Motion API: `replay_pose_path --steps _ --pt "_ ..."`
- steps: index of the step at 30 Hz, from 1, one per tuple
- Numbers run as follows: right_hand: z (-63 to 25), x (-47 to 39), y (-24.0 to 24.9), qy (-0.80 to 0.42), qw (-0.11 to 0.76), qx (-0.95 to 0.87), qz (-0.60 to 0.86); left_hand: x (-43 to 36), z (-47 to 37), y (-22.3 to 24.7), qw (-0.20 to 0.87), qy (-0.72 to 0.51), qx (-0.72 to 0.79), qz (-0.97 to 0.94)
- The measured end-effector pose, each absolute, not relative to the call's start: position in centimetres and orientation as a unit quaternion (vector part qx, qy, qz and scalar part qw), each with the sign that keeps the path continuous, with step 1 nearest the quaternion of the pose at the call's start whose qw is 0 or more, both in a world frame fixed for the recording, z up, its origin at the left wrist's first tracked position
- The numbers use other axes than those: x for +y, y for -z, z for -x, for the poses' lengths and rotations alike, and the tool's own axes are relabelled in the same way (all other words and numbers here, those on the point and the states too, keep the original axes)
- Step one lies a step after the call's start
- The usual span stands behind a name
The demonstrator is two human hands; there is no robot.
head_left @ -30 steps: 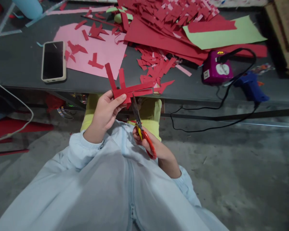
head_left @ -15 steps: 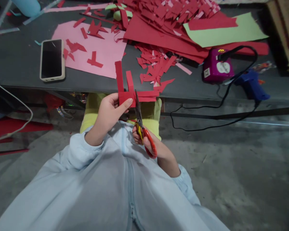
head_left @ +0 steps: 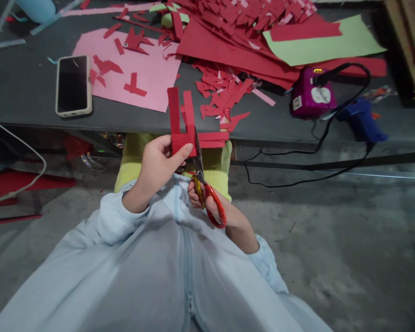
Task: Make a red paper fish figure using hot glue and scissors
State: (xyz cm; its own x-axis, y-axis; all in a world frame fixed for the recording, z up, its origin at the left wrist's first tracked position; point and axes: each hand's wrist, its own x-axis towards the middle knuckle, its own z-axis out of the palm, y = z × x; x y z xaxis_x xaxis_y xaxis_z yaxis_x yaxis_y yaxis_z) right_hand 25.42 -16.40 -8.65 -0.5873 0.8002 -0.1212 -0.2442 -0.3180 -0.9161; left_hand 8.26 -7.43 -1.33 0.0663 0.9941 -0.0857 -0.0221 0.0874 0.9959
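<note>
The red paper (head_left: 181, 145) is held over the lap at the front edge of the worktop (head_left: 24, 87), clamped in the left hand (head_left: 156, 161) with the thumb on top and the fingers underneath. Two groups of strips extend from the held block: one points away from the body, the other points to the right, roughly square to the first. The right hand (head_left: 210, 199) is closed around the handles of the scissors (head_left: 199, 171), nearer the body than the paper and to the right of the left hand. The long axis of the scissors runs away from the body, with the tips leaning slightly left. The blades therefore lie nearly parallel to the outward strips and across the roots of the right-hand strips, at the right edge of the block. The left thumb tip is just beside the blades, on their left side. The gap between the blades cannot be judged, nor whether the right-hand strips are joined to the block. Beyond the paper, red scraps (head_left: 225, 99) lie on the worktop ahead and to the right; a pink sheet (head_left: 148, 90) lies ahead and to the left.
</note>
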Motion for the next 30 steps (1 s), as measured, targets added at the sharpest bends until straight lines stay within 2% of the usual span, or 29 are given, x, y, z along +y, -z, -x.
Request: replay_pose_path --steps 10,30 --pt "-24.2 -16.5 7.7 -0.780 0.347 -0.407 0.324 -7.8 -9.1 1.3 0.567 -0.486 0.489 -0.451" --pt "-24.3 -16.8 8.7 -0.777 0.365 -0.410 0.308 -7.8 -9.4 1.8 0.545 -0.500 0.507 -0.442"
